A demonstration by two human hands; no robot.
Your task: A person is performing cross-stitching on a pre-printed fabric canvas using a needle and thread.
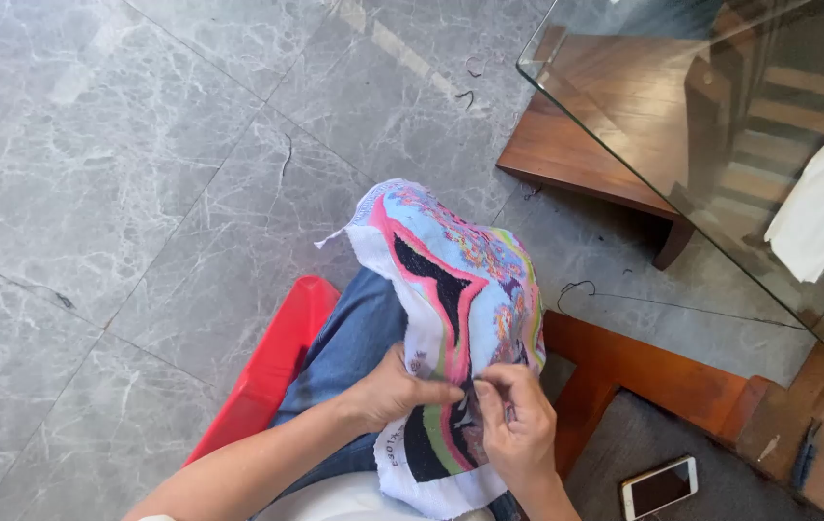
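Spreading across most of the view, the grey marble floor (123, 174) carries everything else. One glass worktop (682, 116) juts in over the floor's upper right corner, its wooden base showing through the pane, and one white folded cloth (810, 217) lies near the worktop's right edge. One red stool (272, 362) stands at the floor's lower middle, and the person sits on it with a jeans-clad leg (349, 342) stretched forward. One wooden bench (644, 371) runs along the floor's lower right edge; one phone (659, 486), screen dark, rests on its grey cushion (663, 444).

One embroidery cloth (455, 318), white at the border and stitched in pink, black, green and pale blue, drapes over the knee, its upper end bulging toward the middle of the floor and its lower end hanging down by the lap.

Two hands meet at the lower part of that cloth. The left hand (395, 391) comes in from the lower left, forearm bare, wrist bent, knuckles up, with thumb and forefinger pinched onto the fabric's white left border. The right hand (520, 420) rises from the bottom edge, fingers curled, its thumb and forefinger tips closed together on the stitched face just beside the left fingertips; whether a needle sits in that pinch is too small to tell. The cloth thus lies between both grips, held taut at the point where the fingertips nearly touch.

A few dark thread scraps (574, 287) lie scattered on the floor near the bench.
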